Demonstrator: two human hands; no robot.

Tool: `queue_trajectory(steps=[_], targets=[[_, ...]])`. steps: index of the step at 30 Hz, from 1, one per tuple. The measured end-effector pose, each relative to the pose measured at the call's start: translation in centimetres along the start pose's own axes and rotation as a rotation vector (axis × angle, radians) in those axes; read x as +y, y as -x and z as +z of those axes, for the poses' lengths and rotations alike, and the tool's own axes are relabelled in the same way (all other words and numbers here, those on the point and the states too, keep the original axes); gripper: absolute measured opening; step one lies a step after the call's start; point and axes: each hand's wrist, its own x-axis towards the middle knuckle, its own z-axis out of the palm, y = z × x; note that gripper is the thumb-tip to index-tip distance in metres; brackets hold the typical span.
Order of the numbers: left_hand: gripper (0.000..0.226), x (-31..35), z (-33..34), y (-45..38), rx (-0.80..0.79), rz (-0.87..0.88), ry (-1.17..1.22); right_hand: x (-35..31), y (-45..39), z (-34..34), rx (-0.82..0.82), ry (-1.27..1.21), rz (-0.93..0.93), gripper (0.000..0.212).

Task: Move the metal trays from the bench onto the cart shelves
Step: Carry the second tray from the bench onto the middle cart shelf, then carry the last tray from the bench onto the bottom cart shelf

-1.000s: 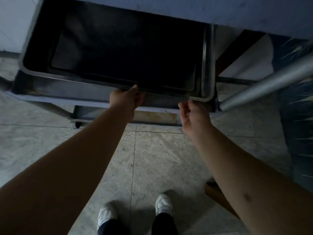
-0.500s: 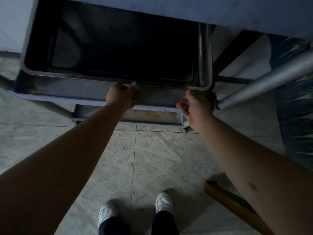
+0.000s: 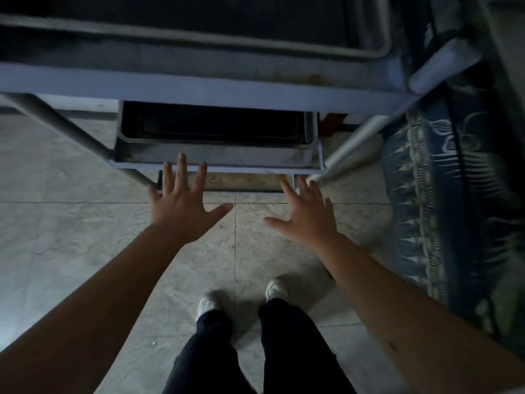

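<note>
Grey marbled floor tiles (image 3: 85, 228) everywhere, 2 white shoes (image 3: 241, 298) and black trousers (image 3: 255, 351) standing on them, and a blue patterned cloth (image 3: 454, 194) hangs right of the shoes.

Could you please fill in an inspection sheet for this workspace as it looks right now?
Surface: cart with blue-grey frame; pale tiled floor below.
Job's things: one metal tray sits on the lower shelf; another tray on the shelf above, partly out of view.
Clutter: nothing seen.
Hands: left hand and right hand both spread flat, fingers straight, holding nothing, in front of the lower tray.
Cables: nothing seen.
Surroundings: blue patterned fabric at right; person's white shoes on the floor.
</note>
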Motion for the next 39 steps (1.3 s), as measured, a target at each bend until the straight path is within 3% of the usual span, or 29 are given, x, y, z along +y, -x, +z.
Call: queue_trajectory(steps=[5, 11, 22, 30, 39], targets=[[0.114, 0.4, -6.8, 8.5, 0.013, 0.035, -0.058, -2.3, 8.3, -5.4, 0.045, 0.151, -0.05, 0.109], [0.114, 1.4, -13.9, 16.2, 0.087, 0.099, -0.05, -4.5, 16.1, -10.9, 0.059, 0.102, -0.042, 0.113], [0.107, -0.7, -19.1, 19.5, 0.184, 0.191, -0.104, -6.4, 21.9, -14.2, 0.197, 0.07, 0.027, 0.121], [0.118, 3.2, -19.1, 19.0, 0.131, 0.4, -0.151, -3.7, 27.3, -13.4, 0.287, 0.036, 0.285, 0.119], [0.115, 14.5, -17.9, 21.6, 0.092, 0.675, -0.205, 3.4, 38.5, -12.6, 0.331, -0.096, 0.556, 0.127]])
